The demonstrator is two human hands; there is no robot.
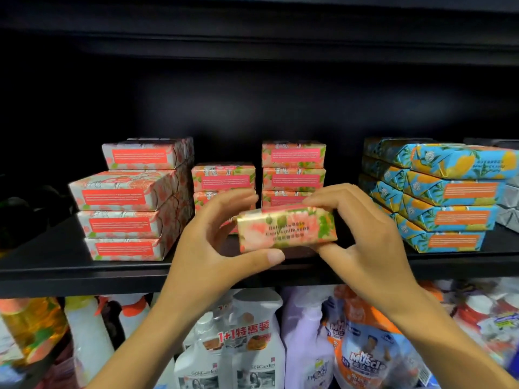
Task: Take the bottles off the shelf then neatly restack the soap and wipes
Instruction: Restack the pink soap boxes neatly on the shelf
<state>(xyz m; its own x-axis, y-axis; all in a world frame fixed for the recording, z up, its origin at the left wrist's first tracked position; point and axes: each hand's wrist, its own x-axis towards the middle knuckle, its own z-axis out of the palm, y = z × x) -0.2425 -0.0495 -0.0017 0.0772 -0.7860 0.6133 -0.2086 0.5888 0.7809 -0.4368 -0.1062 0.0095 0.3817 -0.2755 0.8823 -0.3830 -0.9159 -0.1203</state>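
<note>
Pink foil soap bar point(286, 228) held at the shelf point(84, 279) front edge. Left hand point(213, 242) and right hand point(362, 240) pinch its ends, thumbs beneath, fingers over. Step: restacking soap. Next, likely: seat it square on the shorter pink stack point(223, 181), 11 o'clock of the bar.

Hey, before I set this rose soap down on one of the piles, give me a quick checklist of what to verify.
1. Grip on the soap bar: ok, the left hand and right hand hold its ends.
2. Facing matches the piles: not ok, its flower face shows, while the stacked bars show red panels.
3. Room on the middle pile: ok, it stands lower than the right pile.
4. Left pile squared: not ok, the top pack sits offset.
5. Bottles gone from this shelf: cannot tell, there are dark shapes at far left.
</note>
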